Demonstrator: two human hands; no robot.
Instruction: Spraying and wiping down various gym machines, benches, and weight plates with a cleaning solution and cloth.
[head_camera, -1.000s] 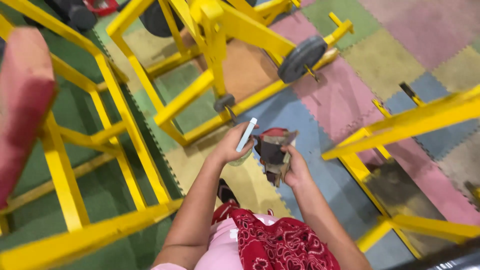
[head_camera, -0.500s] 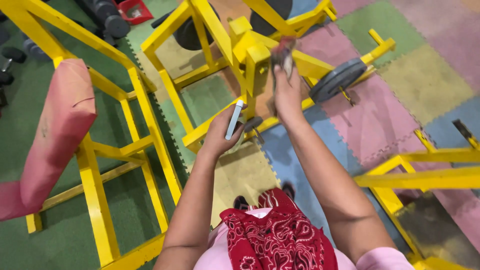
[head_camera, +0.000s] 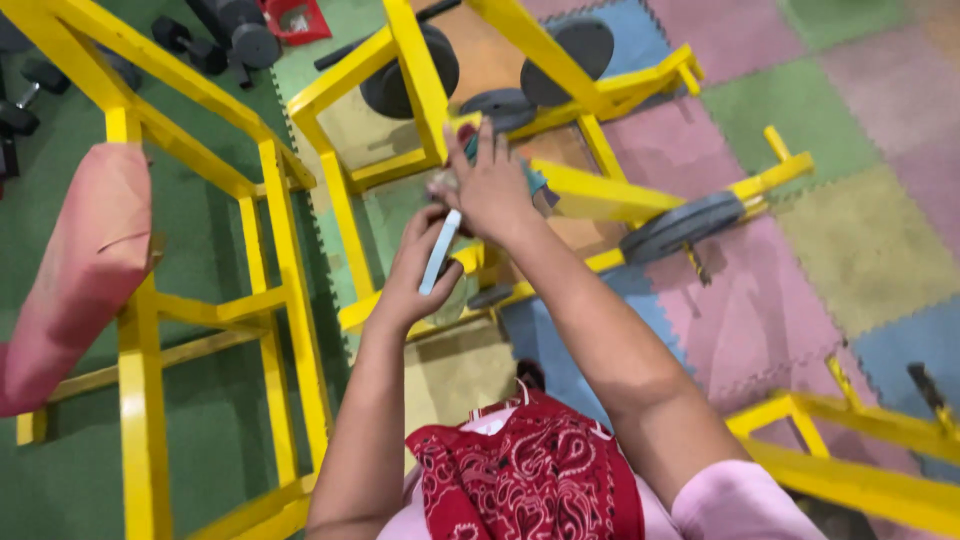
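Note:
My right hand (head_camera: 490, 185) reaches forward and presses a dark rag (head_camera: 538, 183) flat against an upright of the yellow weight machine (head_camera: 420, 90), with only the rag's edges showing under the fingers. My left hand (head_camera: 410, 270) hovers just below and left of it, closed on a slim white flat object (head_camera: 438, 252) like a phone. A pale greenish rounded thing (head_camera: 458, 298) sits under that hand, and I cannot tell what it is. A red patterned bandana (head_camera: 530, 470) hangs at my chest over pink clothing.
Dark weight plates (head_camera: 680, 225) hang on the machine's pegs, with more plates (head_camera: 585, 45) behind. A yellow bench frame (head_camera: 140, 380) with a worn red pad (head_camera: 80, 260) stands to the left. Dumbbells (head_camera: 200, 45) lie at the top left. Coloured foam tiles (head_camera: 860, 240) cover the floor, and another yellow frame (head_camera: 860, 420) is at the lower right.
My right hand lifted the rag from waist height up to the yellow machine and now presses it on the upright. The left hand followed upward with the white object. The view swung forward.

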